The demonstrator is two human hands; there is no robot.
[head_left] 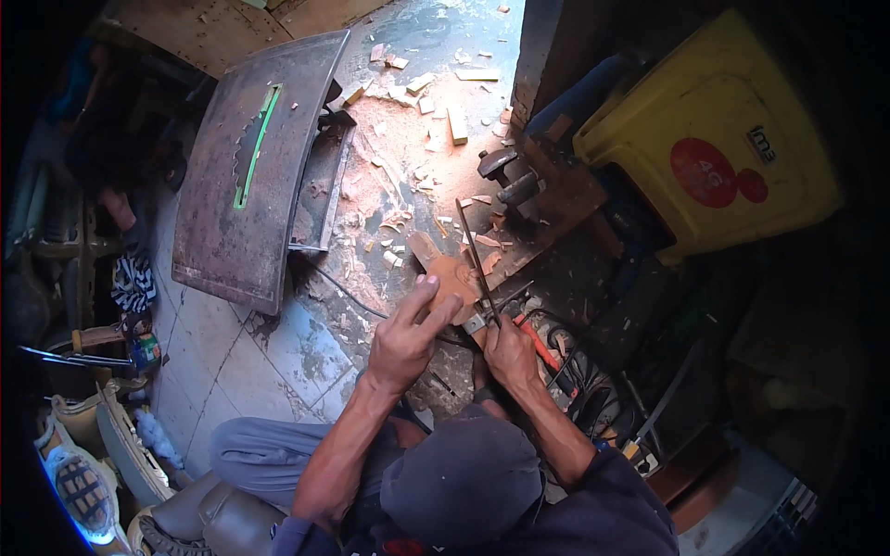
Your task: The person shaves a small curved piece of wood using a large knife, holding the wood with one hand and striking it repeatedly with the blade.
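Observation:
My right hand (511,350) is closed around the near end of a long thin dark file (475,248), which points away from me. The file lies along the right side of a shaped reddish-brown wooden piece (452,279). Against the left side of that piece rests my left hand (404,338), its fingers stretched out and apart, the tips at the wood. A small metal band (475,324) shows at the near end of the wood. Whether the left thumb grips underneath is hidden.
A table saw (222,176) with a green-edged slot stands at the left. Wood offcuts (458,125) and sawdust cover the floor ahead. A metal clamp (510,176) and a yellow plastic chair (723,148) are at the right. Tangled cables (579,366) lie beside my right forearm.

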